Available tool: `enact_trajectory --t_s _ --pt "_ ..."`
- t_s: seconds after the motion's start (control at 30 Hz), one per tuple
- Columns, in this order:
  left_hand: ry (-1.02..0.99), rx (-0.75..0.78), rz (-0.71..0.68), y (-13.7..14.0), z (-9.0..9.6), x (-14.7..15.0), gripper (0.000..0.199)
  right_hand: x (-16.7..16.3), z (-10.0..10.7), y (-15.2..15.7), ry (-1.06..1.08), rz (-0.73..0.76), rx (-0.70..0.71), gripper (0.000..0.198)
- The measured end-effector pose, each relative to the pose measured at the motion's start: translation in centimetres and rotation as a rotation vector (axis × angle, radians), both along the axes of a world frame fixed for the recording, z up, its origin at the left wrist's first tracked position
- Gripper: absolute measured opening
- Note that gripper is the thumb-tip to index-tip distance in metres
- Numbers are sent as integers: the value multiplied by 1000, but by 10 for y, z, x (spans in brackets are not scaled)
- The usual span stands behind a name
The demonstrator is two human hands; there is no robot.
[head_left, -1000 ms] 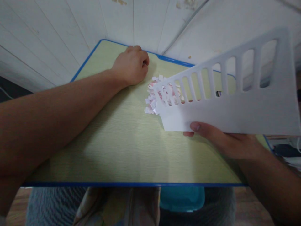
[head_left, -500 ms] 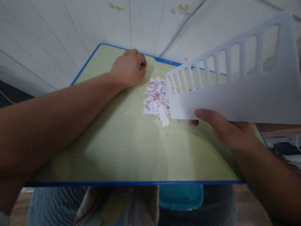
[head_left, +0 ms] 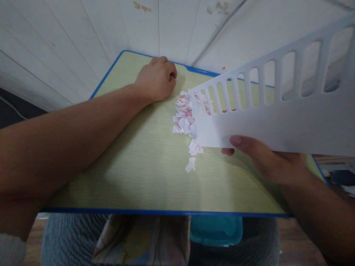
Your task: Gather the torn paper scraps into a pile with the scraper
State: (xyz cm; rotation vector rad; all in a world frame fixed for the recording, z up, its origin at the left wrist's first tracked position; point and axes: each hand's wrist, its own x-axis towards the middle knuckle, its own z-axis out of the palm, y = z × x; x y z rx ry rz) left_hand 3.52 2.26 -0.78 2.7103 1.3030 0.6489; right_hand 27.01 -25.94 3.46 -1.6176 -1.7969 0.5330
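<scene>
My right hand [head_left: 257,155] grips the lower edge of a white slotted plastic panel [head_left: 238,129], thumb on the near face. The panel tilts up to the right, and its left end meets a pile of small torn paper pieces [head_left: 183,118], white with pink marks. Some paper shows through the leftmost slots. One loose scrap [head_left: 190,164] lies apart, nearer me. Beyond the pile to the left, my left hand [head_left: 159,79] rests on the table in a loose fist. The inside of that fist is hidden, so I cannot make out what it holds, if anything.
The pale green table [head_left: 133,181] has a blue rim and stands against a white plank wall [head_left: 111,22]. A cable [head_left: 216,33] runs down the wall. Below the front edge are a teal plastic container [head_left: 216,231] and a patterned cloth [head_left: 144,240].
The panel's left end has moved left and slightly nearer me, overlapping the paper pile. A few pieces have shifted toward me, one separating. My left hand stays in its place on the table.
</scene>
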Motion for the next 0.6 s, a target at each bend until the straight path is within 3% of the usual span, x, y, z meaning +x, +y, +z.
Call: enact_trajectory --t_s 0.2,0.3,0.4,0.5,0.6 --pt "-29 9 -4 4 -4 0 41 -1 0 1 -103 25 36 16" --pt "-37 7 1 3 -4 0 41 -4 3 3 -55 96 -8 25" --pt "-30 -15 -3 -1 -3 -1 40 -2 2 3 -34 53 -5 31" --pt "-14 -24 1 -4 0 1 41 0 -2 1 -71 28 30 22" --pt "16 -15 26 -4 2 3 42 -6 1 -2 -133 105 51 8"
